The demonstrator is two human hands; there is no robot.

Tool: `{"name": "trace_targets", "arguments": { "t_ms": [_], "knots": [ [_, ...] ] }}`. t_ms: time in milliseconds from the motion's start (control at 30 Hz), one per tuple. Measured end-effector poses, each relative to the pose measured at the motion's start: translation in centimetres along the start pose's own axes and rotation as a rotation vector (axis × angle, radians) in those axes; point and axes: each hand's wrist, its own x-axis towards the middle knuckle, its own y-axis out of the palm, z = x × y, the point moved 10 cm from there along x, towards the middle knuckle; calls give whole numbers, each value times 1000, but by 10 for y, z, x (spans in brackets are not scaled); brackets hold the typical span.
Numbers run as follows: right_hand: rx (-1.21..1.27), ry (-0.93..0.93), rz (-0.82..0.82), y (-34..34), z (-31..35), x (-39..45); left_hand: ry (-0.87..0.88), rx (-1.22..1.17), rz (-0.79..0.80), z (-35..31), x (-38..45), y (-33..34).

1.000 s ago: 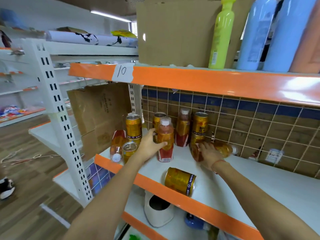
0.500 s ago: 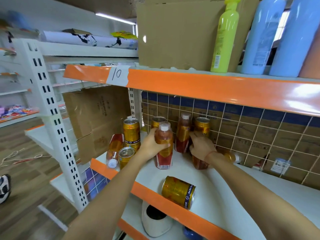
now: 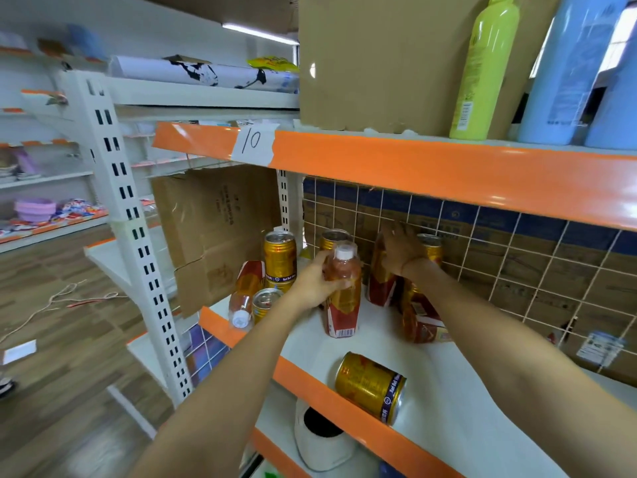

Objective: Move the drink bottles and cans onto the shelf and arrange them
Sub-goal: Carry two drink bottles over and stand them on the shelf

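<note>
Lower centre: one gold can (image 3: pixel 372 388) lies on its side near the shelf (image 3: pixel 448 381) front lip, apparently waiting to be stood up. Mid-frame, left hand (image 3: pixel 312 288) grasps an upright bottle (image 3: pixel 342 291), likely squaring it into the row. Left of it a tipped bottle (image 3: pixel 243 298) hangs over the edge beside a short can (image 3: pixel 265 303). Right hand (image 3: pixel 401 251), fingers spread and released, presses a rear bottle (image 3: pixel 381 277) back toward the wire grid. Counted: about five cans, four bottles; rear ones partly hidden.
</note>
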Motion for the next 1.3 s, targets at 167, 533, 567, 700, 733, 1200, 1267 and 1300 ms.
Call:
{"name": "trace_targets", "arguments": {
  "t_ms": [167,533,567,700,733,1200,1267,1300],
  "knots": [
    [4,7,-61,-6,8,-5,-7,25,6,-2,-1,0],
    [94,-65,-180,-16,25,-17,-17,35,-88,-3,-1,0],
    [129,-59,-164,-16,24,-19,-12,41,-87,-5,-2,-1],
    [248,-62,-69,-18,25,-34,21,58,-24,-7,-8,-4],
    [252,-70,-59,-19,27,-39,27,60,-6,-8,-10,-5],
    [381,-114,133,-46,21,-87,-44,65,316,-17,-29,4],
    [366,-118,102,-45,20,-89,-13,73,272,-23,-29,7],
    [359,-118,81,-46,20,-90,-2,62,216,-25,-28,5]
  ]
}}
